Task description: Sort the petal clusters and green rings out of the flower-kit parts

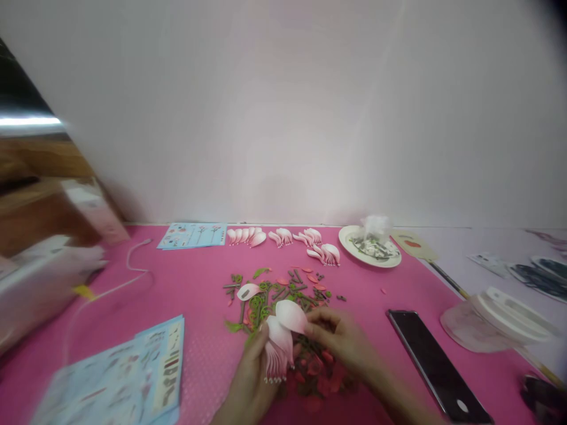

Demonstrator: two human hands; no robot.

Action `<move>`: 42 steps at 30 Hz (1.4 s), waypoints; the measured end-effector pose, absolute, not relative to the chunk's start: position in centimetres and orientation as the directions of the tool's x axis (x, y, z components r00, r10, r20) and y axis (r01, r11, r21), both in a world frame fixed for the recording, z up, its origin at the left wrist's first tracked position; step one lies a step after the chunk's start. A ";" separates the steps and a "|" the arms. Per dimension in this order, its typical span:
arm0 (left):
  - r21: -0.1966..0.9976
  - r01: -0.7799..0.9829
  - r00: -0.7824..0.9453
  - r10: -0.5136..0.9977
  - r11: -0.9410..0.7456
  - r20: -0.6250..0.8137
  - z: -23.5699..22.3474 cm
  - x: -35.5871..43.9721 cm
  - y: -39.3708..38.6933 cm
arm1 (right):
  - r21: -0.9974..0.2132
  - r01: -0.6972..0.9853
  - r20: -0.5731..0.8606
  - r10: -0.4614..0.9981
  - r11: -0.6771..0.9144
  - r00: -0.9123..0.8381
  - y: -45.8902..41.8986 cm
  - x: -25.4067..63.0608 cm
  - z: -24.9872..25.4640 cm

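While in both hands (pixel 341 342), pink petals (pixel 279 342)

The left hand (pixel 250 378) grips a pink-and-white petal cluster (pixel 278 348). The right hand (pixel 341 342) pinches the cluster's upper petal. Loose green and red parts (pixel 274 292) lie on the pink mat (pixel 199 366) beneath and ahead of both hands. Spare petals (pixel 248 236) are aligned near the far edge, beside a plate (pixel 354 248). A phone (pixel 436 366) lies right; a printed sheet (pixel 119 378) lies left.
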State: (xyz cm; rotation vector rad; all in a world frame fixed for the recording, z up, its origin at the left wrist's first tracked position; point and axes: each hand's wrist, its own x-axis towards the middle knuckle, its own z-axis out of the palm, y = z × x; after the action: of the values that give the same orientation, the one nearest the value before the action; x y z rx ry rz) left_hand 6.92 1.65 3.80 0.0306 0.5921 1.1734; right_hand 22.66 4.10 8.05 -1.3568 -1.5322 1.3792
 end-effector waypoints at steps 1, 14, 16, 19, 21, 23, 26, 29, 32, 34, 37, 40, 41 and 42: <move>0.320 -0.863 0.254 0.884 0.390 -0.394 3.4 6.9 1.6 | -0.956 0.268 -0.191 0.950 -0.122 -0.248 3.4 22.2 7.9; 0.310 -0.670 0.366 0.664 0.675 -0.652 3.8 6.8 0.4 | -0.525 0.757 0.079 0.908 0.389 -0.412 12.2 18.5 7.6; 0.305 -0.642 0.396 0.645 0.703 -0.654 2.9 7.2 0.3 | -0.485 0.745 0.073 0.870 0.458 -0.487 13.5 16.0 6.8; 0.299 -0.603 0.423 0.614 0.739 -0.666 1.9 7.6 0.4 | -0.416 0.768 0.038 0.853 0.487 -0.521 14.9 12.6 5.7; 0.304 -0.586 0.433 0.607 0.751 -0.666 1.6 7.7 0.5 | -0.381 0.787 0.006 0.853 0.485 -0.522 15.7 11.3 5.1; 0.316 -0.597 0.438 0.629 0.737 -0.642 1.6 7.6 0.5 | -0.371 0.794 -0.014 0.852 0.481 -0.523 16.3 11.1 4.8; 0.343 -0.643 0.392 0.680 0.684 -0.620 2.1 7.4 0.6 | -0.415 0.785 0.001 0.863 0.460 -0.505 16.4 12.2 4.7; 0.335 -0.657 0.356 0.670 0.675 -0.652 2.8 7.3 0.8 | -0.514 0.747 0.062 0.886 0.422 -0.459 15.6 14.3 4.9; 0.300 -0.689 0.368 0.675 0.660 -0.640 3.4 7.2 1.0 | -0.629 0.681 0.126 0.914 0.374 -0.386 14.2 16.5 4.5; 0.287 -0.724 0.372 0.706 0.627 -0.603 3.6 7.1 1.2 | -0.712 0.618 0.164 0.934 0.334 -0.317 13.4 17.8 4.0; 0.255 -0.766 0.374 0.731 0.590 -0.570 3.5 6.8 1.2 | -0.829 0.490 0.198 0.960 0.271 -0.197 12.5 19.2 3.4; 0.232 -0.804 0.346 0.748 0.547 -0.566 3.2 6.4 1.4 | -0.911 0.361 0.182 0.980 0.200 -0.083 11.8 20.4 4.0; 0.234 -0.816 0.329 0.757 0.529 -0.564 3.1 6.3 1.5 | -0.927 0.329 0.168 0.984 0.178 -0.058 11.6 20.7 4.7; 0.243 -0.827 0.308 0.771 0.506 -0.558 3.1 6.3 1.6 | -0.943 0.298 0.139 0.989 0.148 -0.052 11.2 20.9 5.4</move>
State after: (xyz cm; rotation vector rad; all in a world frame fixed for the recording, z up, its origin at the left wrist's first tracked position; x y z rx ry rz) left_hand 6.26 1.55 3.09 -0.0954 0.6808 1.0584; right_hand 20.95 11.18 5.39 -1.3012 -1.5189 0.9609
